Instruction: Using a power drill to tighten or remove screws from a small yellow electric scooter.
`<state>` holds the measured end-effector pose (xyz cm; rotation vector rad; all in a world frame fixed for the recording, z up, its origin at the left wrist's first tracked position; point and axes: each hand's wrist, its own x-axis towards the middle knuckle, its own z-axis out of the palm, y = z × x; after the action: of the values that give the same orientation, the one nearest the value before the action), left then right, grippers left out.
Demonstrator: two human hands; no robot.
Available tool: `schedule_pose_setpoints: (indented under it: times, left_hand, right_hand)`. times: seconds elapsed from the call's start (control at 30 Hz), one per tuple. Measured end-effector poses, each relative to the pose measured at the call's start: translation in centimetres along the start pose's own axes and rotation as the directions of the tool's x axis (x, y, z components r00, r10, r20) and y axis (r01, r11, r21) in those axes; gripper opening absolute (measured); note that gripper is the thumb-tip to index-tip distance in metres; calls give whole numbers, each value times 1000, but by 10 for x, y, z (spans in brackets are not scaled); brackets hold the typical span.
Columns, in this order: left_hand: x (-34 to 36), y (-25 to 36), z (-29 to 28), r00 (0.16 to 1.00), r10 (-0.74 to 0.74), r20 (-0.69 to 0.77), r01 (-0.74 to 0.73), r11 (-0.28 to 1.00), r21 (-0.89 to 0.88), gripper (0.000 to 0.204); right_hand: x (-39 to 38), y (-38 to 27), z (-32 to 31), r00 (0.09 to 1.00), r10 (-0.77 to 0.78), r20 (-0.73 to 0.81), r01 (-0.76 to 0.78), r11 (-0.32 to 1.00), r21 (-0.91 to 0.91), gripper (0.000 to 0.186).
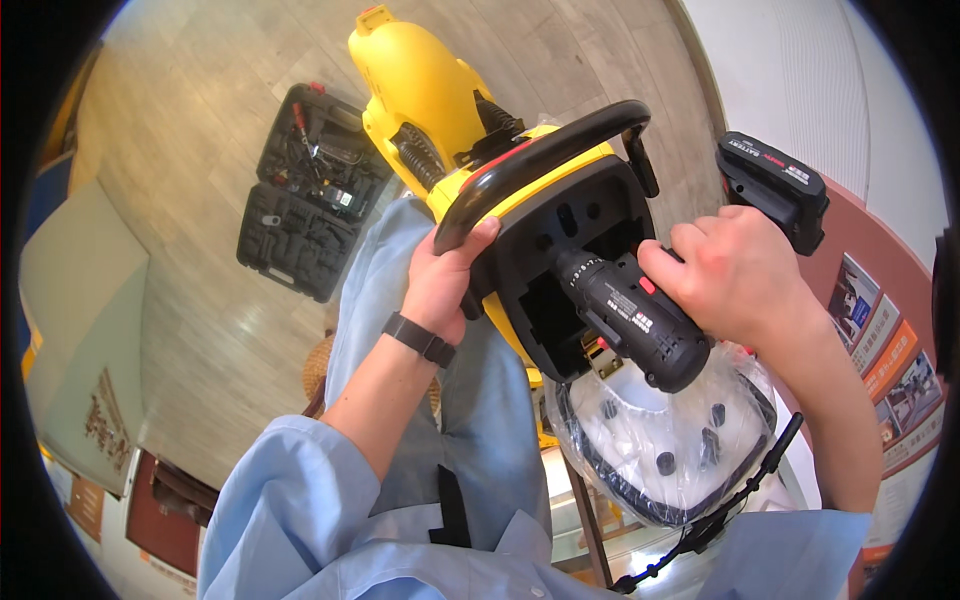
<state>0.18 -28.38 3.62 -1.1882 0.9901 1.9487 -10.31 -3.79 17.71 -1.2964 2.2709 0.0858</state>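
The left hand's [440, 283] grip closes on the black handle [550, 152] of the yellow machine [420, 85]. The right hand's [728, 272] grip clasps the black drill [640, 318], nose pointed into the machine's dark recess [538, 312].

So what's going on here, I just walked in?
Someone in a light blue shirt has their left hand at the black handle of a yellow machine. Their right hand grips a cordless drill, its nose pointing toward the machine's dark recess. An open black tool case lies on the floor.
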Motion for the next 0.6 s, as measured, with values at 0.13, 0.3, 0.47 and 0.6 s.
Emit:
schedule_pose_setpoints:
  times: [0.13,0.3,0.47,0.6]
  left_hand:
    - [1,0,-1,1000,-17,-1,17,1000,-11,38]
    - [-3,3,2,1000,-10,-7,10,1000,-3,37]
    - [-2,1,3,1000,1,-24,-1,1000,12,37]
    - [-5,3,3,1000,10,-8,-10,1000,1,37]
  right_hand:
    - [-5,4,9,1000,12,5,-13,998,58,7]
    - [-7,-1,7,998,62,-16,-60,994,88,7]
    - [-10,-6,13,996,87,-27,-84,993,85,9]
    - [-15,-7,16,992,124,-32,-118,981,155,9]
